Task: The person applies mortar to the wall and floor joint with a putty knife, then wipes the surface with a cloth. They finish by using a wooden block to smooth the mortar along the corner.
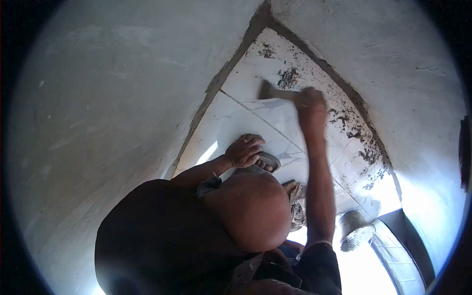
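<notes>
Marble tile (275, 123) under work: right hand (310, 105) grips blurred tool (274, 92), possibly a trowel; left hand (244, 151) curled on sandal (269, 160); careful strokes needed.

Dark, perhaps brown shirt (147, 236), short sleeves (319, 265), grey sandal (270, 158)

Glossy marble-look tiles (231, 123) between matt plastered walls (113, 98).
The tiles are white, grey-veined and smooth, with a sheen; dark, crumbly mortar (288, 77) lies gritty along their edges. The walls look like lightly rough grey cement plaster. The tool (271, 91) in the right hand (310, 105) is blurred, its material unclear.
</notes>
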Demonstrator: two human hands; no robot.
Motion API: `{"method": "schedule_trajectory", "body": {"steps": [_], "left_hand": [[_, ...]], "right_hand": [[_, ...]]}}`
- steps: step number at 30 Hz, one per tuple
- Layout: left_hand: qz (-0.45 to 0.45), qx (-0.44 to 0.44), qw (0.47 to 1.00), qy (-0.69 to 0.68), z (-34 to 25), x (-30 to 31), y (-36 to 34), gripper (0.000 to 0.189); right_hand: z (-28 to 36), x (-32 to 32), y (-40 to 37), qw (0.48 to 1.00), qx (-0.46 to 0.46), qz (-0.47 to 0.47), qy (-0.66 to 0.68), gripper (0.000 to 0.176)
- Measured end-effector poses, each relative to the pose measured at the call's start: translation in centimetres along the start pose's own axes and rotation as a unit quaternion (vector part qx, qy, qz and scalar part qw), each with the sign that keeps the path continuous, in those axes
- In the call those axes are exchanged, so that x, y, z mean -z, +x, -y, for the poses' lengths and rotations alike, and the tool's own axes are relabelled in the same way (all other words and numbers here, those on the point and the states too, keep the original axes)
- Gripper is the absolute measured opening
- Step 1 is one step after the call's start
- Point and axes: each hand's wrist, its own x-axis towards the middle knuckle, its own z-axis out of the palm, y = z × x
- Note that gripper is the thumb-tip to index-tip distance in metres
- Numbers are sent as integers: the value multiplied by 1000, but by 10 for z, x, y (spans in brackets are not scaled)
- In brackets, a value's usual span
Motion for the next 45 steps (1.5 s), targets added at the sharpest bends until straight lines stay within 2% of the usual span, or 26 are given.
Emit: {"method": "schedule_trajectory", "body": {"steps": [1, 2, 4, 6, 10, 13, 14, 15, 16, 17, 18, 20, 22, 24, 26, 28, 30, 32, 34, 39, 40, 41, 42, 43, 44, 45], "left_hand": [[7, -1, 1000, 3, 1, -1, 0, 26], [5, -3, 1000, 4, 0, -1, -1, 26], [7, -1, 1000, 8, -1, -2, -1, 26], [1, -13, 1000, 18, -4, 1, 0, 25], [-6, -16, 1000, 25, -5, -1, 1, 25], [-12, -22, 1000, 13, -7, 3, 4, 25], [-17, -13, 1000, 12, -8, 2, 3, 25], [-20, -12, 1000, 12, -9, 0, 4, 25], [-24, 25, 999, -7, -11, -1, 7, 25], [-27, 62, 997, -27, -14, -5, 10, 26], [-32, 58, 997, -29, -18, -10, 19, 26], [-107, 104, 978, -148, -34, -20, 40, 31], [-11, 239, 876, -419, -65, -8, 80, 37], [-6, 371, 652, -660, -94, 4, 115, 39], [-2, 357, 524, -773, -114, 29, 138, 41], [-56, 326, 537, -776, -98, 25, 126, 36], [-131, 294, 487, -812, -83, 41, 119, 33], [-167, 299, 503, -794, -85, 57, 111, 35], [-206, 243, 532, -784, -67, 66, 115, 37], [-207, 323, 607, -696, -67, 77, 130, 32], [-201, 345, 773, -494, -60, 82, 120, 31], [-182, 345, 884, -257, -53, 83, 115, 33], [-183, 344, 884, -257, -60, 86, 114, 33], [-243, 226, 941, -70, -68, 88, 113, 40], [-288, 94, 945, 119, -74, 90, 113, 49], [-218, 85, 958, 168, -83, 92, 118, 63]], "right_hand": [[-22, 18, -6, 999, -7, -22, 26, 7], [-20, 41, -5, 996, -84, -1, -30, 8], [1, 71, 3, 997, -23, 6, -70, 10], [5, 46, 0, 998, 1, -38, 45, 10], [35, -35, 19, 990, -22, -59, 123, 13], [-15, -34, 17, 998, -19, -44, 37, 12], [-53, -29, 9, 995, 56, -86, -13, 9], [-71, 1, 1, 997, -24, -33, -63, 7], [-90, 25, -13, 991, -57, -109, -56, 7], [-98, 64, -26, 992, -54, -62, -98, 8], [-80, 95, -31, 978, -184, -74, -69, 11], [-77, 118, -53, 976, -185, -99, -65, 9], [-54, 123, -66, 981, -158, -104, -41, 9], [-26, 98, -75, 990, -40, -138, -14, 7], [-5, 58, -94, 994, -3, -101, 28, 11], [44, 45, -88, 988, -74, -105, 83, 19], [48, 34, -89, 984, -44, -52, 162, 29], [58, 34, -82, 981, -31, -35, 187, 31], [60, 34, -76, 978, -12, -16, 208, 33], [35, 28, -59, 984, -6, -26, 176, 27], [31, 34, -57, 984, 0, -28, 174, 27], [26, 42, -58, 988, 8, -36, 153, 23], [26, 49, -61, 990, 10, -44, 133, 20], [28, 54, -66, 987, 12, -29, 158, 22], [30, 55, -67, 987, 7, -29, 158, 22], [41, 60, -69, 986, 18, -5, 167, 25]]}}
